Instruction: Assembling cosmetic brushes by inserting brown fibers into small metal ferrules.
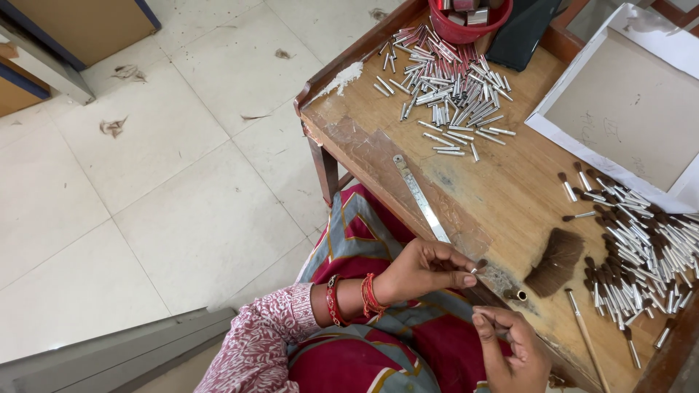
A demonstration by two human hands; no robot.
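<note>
My left hand (429, 269) pinches a small silver tube (478, 267) with a tuft of dark hair at its tip, held at the near edge of the wooden table (510, 189). My right hand (513, 349) is just below it, fingers curled and pinched together; what it holds is hidden. A loose bundle of brown hair (555, 262) lies on the table right of my hands, with a small brass ring (516, 295) beside it. Empty silver tubes (448, 84) are heaped at the table's far end. Finished tubes with hair tips (637, 244) pile up at the right.
A metal ruler (421, 198) lies along the table's near edge. A red bowl (466, 22) and a black pouch (520, 33) sit at the far end. A white-edged cardboard sheet (626, 102) lies at the right. A thin wooden stick (586, 338) lies near my right hand. Tiled floor (145, 182) spreads left.
</note>
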